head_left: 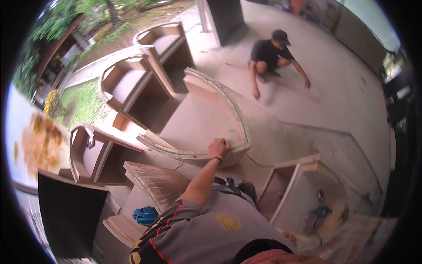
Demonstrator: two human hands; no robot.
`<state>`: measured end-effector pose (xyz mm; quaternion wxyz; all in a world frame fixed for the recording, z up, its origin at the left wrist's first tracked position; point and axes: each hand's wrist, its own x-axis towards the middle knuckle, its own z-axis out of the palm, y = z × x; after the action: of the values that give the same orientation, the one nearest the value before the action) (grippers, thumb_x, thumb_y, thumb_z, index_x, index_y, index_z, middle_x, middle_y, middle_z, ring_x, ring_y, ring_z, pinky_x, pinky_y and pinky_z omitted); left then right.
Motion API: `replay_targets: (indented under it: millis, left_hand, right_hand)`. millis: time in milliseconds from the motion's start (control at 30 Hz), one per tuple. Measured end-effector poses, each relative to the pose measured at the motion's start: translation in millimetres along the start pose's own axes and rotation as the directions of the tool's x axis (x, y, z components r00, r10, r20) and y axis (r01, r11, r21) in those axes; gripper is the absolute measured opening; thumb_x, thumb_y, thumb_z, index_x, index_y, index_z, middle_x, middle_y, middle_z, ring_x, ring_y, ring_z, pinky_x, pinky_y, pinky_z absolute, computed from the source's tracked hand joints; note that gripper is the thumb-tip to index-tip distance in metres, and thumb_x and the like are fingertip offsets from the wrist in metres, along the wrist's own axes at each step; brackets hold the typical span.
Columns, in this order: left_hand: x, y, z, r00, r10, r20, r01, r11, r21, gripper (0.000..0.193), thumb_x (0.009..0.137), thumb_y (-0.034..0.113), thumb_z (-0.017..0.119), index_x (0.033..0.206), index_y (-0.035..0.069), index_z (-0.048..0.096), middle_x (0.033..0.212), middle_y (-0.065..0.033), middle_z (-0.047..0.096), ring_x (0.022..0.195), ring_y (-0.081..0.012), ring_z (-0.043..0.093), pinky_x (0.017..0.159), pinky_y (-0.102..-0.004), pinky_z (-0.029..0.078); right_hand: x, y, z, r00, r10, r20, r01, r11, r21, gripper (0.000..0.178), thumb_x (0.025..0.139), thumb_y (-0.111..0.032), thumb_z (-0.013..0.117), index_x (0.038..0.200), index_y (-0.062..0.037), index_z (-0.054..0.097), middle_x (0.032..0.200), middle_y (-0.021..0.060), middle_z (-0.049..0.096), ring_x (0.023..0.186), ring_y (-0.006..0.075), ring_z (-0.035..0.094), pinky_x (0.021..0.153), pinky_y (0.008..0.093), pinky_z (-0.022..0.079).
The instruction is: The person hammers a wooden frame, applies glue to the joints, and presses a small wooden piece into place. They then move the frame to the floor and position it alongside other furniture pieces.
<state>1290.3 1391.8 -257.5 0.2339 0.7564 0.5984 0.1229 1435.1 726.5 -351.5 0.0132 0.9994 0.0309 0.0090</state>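
My left hand (pixel 219 148) is at the near right corner of a large curved wooden cabinet piece (pixel 200 116), with its fingers curled in. What they hold, if anything, is hidden. A green-blue line runs along the piece's curved top rim, passing close by the hand. Low in the picture, beside another curved cabinet (pixel 303 193), only some fingers of my right hand (pixel 290 238) show, and their grip is unclear. A grey-blue power tool (pixel 315 216) lies in that cabinet, with a small dark object (pixel 320 195) near it.
Several similar curved cabinets (pixel 125 86) stand along the left. A blue power tool (pixel 145 215) rests on a wooden piece near my left shoulder. Another person (pixel 270 57) squats on the floor at the far right. A black panel (pixel 66 215) stands at lower left.
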Motion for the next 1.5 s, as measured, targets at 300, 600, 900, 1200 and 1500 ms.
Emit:
replay_targets:
  millis: [300,600,900,1200,1500]
  left_hand:
    - [-5.5,9.2,-4.0,0.997,0.011,0.07,-0.016,0.997,0.079,0.04,0.098,0.039,0.054,0.092,0.008,0.077,0.102,-0.017,0.075,0.101,-0.0374,0.07,0.087,-0.0501,0.054]
    - [-3.7,6.3,1.2,0.998,0.038,0.058,-0.045,0.99,0.133,0.041,0.098,0.039,0.051,0.094,0.005,0.075,0.101,-0.0198,0.074,0.098,-0.0415,0.069,0.086,-0.0525,0.053]
    - [-5.6,9.4,3.7,0.994,0.092,0.062,-0.101,0.98,0.171,0.042,0.099,0.038,0.049,0.09,0.005,0.073,0.1,-0.02,0.073,0.097,-0.0414,0.068,0.085,-0.0533,0.051]
    - [-6.0,11.1,0.3,0.994,0.071,0.081,-0.084,0.981,0.172,0.042,0.1,0.038,0.049,0.09,0.004,0.072,0.101,-0.02,0.073,0.099,-0.0407,0.068,0.087,-0.0527,0.051]
    - [-8.6,16.5,-6.0,0.995,0.062,0.084,-0.075,0.984,0.162,0.043,0.099,0.039,0.048,0.091,0.004,0.073,0.102,-0.0199,0.074,0.1,-0.0405,0.068,0.087,-0.0521,0.052]
  right_hand:
    - [-12.2,-59.2,-87.5,0.997,0.072,-0.039,-0.07,0.996,0.051,0.017,0.078,-0.036,0.077,0.087,-0.0214,0.076,0.116,-0.0026,0.063,0.129,0.0269,0.048,0.116,0.0593,0.025]
    - [-14.2,-64.1,-94.7,0.994,0.083,-0.075,-0.076,0.993,0.086,0.017,0.076,-0.034,0.081,0.087,-0.0236,0.073,0.115,-0.0044,0.06,0.13,0.0259,0.046,0.117,0.0624,0.021]
    - [-14.8,-55.9,-89.8,0.987,0.08,-0.141,-0.053,0.982,0.183,0.019,0.073,-0.035,0.08,0.082,-0.0195,0.075,0.11,-0.0014,0.061,0.128,0.0276,0.047,0.121,0.0657,0.016]
    - [-14.8,-58.7,-90.5,0.987,0.132,-0.088,-0.113,0.974,0.198,0.02,0.073,-0.036,0.08,0.084,-0.0199,0.076,0.113,-0.0019,0.061,0.129,0.0269,0.046,0.121,0.0655,0.014]
    - [-12.6,-64.4,-98.2,0.989,0.145,-0.042,-0.136,0.976,0.169,0.019,0.074,-0.036,0.079,0.084,-0.0204,0.077,0.113,-0.0025,0.061,0.131,0.0251,0.044,0.122,0.0654,0.014]
